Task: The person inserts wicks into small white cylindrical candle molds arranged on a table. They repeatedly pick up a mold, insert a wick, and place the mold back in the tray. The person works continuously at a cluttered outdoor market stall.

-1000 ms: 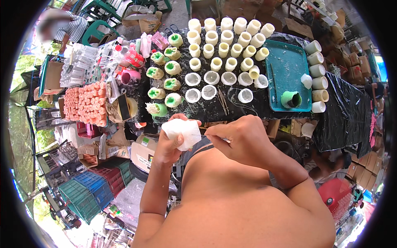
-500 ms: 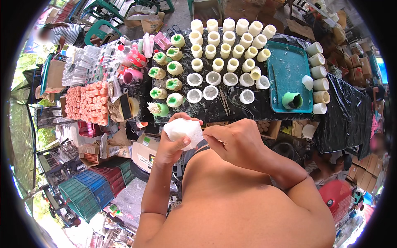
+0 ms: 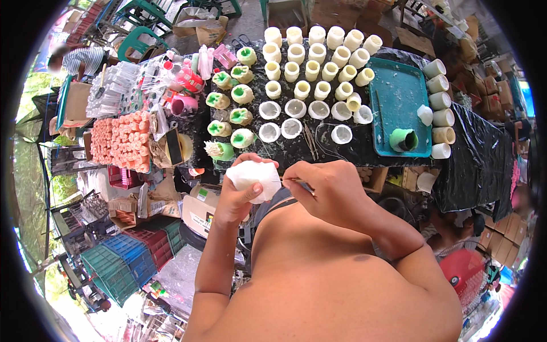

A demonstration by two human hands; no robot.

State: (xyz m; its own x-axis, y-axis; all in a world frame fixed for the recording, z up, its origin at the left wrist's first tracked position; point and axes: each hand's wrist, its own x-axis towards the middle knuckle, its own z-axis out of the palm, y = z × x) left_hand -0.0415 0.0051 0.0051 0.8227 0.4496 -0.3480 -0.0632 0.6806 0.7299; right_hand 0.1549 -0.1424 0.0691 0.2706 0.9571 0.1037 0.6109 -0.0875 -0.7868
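Observation:
My left hand (image 3: 232, 200) is closed round a rounded white waxy-looking piece (image 3: 248, 175), thumb at its near side and fingers behind it. At its right, my right hand (image 3: 331, 187) pinches a thin stick-like tool (image 3: 296, 180), whose fine tip points at the piece's right side. Whether the tip touches it I cannot tell. Beyond my hands, several translucent white cups (image 3: 269, 133) stand on the black-covered table (image 3: 239, 162). Rows of cream-coloured cylindrical cups (image 3: 296, 54) stand farther back.
Green-topped cream pieces (image 3: 241, 94) stand left of the cups. A teal tray (image 3: 399, 74) to the right carries a green cup (image 3: 403, 139) and a white lump (image 3: 424, 114). Pink cylinders (image 3: 131, 142) crowd the left side. Plastic crates (image 3: 122, 259) and a red fan (image 3: 464, 276) stand lower down.
My right hand has drawn slightly away from the white piece, so more of the thin tool shows. My left hand keeps its hold, the piece turned a little.

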